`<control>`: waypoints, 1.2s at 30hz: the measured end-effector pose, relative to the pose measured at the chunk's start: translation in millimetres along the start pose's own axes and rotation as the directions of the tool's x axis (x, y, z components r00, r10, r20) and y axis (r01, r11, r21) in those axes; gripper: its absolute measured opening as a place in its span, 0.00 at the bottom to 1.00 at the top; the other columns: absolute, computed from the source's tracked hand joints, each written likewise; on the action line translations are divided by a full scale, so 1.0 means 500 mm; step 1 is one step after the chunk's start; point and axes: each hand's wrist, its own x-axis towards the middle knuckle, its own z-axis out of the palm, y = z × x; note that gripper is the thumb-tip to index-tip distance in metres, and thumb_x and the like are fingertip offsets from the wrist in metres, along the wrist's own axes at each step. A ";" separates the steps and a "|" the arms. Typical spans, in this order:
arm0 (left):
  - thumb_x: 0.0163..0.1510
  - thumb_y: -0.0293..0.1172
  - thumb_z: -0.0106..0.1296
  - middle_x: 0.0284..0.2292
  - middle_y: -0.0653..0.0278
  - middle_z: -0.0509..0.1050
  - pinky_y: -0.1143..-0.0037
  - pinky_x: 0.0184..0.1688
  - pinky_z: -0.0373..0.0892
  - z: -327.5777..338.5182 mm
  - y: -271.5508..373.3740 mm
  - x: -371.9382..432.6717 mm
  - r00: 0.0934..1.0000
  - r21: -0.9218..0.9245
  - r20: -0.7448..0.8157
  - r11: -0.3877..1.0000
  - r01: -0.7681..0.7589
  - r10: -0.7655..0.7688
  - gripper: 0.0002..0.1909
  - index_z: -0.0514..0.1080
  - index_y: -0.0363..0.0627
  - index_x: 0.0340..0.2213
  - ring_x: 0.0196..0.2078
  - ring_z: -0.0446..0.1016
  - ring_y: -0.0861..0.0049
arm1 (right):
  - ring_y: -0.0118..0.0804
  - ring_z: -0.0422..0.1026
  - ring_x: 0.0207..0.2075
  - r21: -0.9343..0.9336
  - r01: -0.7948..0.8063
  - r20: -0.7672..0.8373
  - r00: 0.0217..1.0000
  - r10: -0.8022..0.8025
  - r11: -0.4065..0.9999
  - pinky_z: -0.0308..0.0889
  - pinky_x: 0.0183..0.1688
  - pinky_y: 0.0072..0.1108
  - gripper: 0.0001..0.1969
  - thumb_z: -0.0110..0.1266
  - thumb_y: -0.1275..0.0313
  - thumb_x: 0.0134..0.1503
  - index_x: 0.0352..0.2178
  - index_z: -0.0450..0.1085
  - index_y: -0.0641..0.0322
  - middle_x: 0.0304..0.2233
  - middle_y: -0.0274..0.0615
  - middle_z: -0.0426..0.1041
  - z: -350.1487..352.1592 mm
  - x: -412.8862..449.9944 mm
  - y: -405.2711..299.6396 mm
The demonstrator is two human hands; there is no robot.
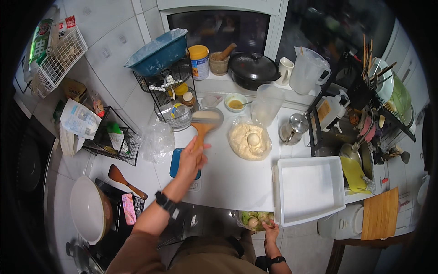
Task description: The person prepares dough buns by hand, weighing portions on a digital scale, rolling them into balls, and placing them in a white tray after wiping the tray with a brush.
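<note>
My left hand (192,159) grips the wooden handle of a metal-bladed scraper or cutter (202,127), slightly blurred, over the counter's left half. Its blade overlaps a round container with pale contents (214,114). Below that hand lies a blue-topped flat device (176,162), partly hidden by the arm. At the counter's front edge my right hand (270,228) holds the rim of a clear bowl or bag with green leafy scraps and a round pale piece (253,222). Ahead, a clear plastic bag of crumbly pale dough (244,147) has a round dough ball (253,139) on top.
An empty white plastic tray (309,191) overhangs the front edge at right. Behind stand a small bowl with a spoon (236,102), a translucent pitcher (268,104) and a glass teapot (293,130). A wooden spatula (125,179), large bowl (89,209) and wire rack (119,140) are left.
</note>
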 end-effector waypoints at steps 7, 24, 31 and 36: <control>0.52 0.25 0.41 0.33 0.56 0.72 0.86 0.15 0.58 -0.079 -0.112 0.297 0.974 -0.171 -0.191 0.981 0.089 -0.121 0.25 0.48 0.42 0.51 0.20 0.67 0.81 | 0.22 0.64 0.23 -0.239 0.051 0.058 0.998 -0.038 0.970 0.61 0.28 0.13 0.24 0.58 0.82 0.39 0.42 0.63 0.69 0.21 0.34 0.68 -0.005 0.018 0.018; 0.48 0.48 0.50 0.46 0.65 0.61 0.68 0.43 0.60 -0.087 -0.177 0.272 0.948 0.067 -0.290 0.986 0.154 -0.129 0.43 0.37 0.55 0.57 0.45 0.60 0.73 | 0.31 0.68 0.29 0.086 -0.205 0.234 0.955 0.180 0.975 0.65 0.31 0.20 0.23 0.58 0.74 0.43 0.43 0.62 0.62 0.25 0.39 0.69 0.028 -0.025 -0.054; 0.56 0.40 0.39 0.51 0.63 0.59 0.76 0.51 0.53 -0.005 -0.161 0.009 0.961 0.224 -0.177 0.959 -0.172 0.214 0.32 0.41 0.45 0.57 0.50 0.59 0.78 | 0.31 0.62 0.47 -0.121 -0.272 0.296 0.908 0.296 0.955 0.58 0.43 0.25 0.20 0.36 0.62 0.58 0.50 0.55 0.58 0.45 0.39 0.66 0.017 -0.103 -0.155; 0.55 0.29 0.39 0.52 0.54 0.57 0.75 0.55 0.51 0.108 -0.267 -0.168 0.948 0.291 0.248 0.918 -0.270 0.200 0.26 0.49 0.38 0.54 0.56 0.54 0.68 | 0.26 0.60 0.50 0.257 -0.545 0.436 0.802 0.407 0.798 0.53 0.42 0.19 0.21 0.30 0.60 0.60 0.52 0.51 0.55 0.49 0.37 0.64 0.014 -0.159 -0.257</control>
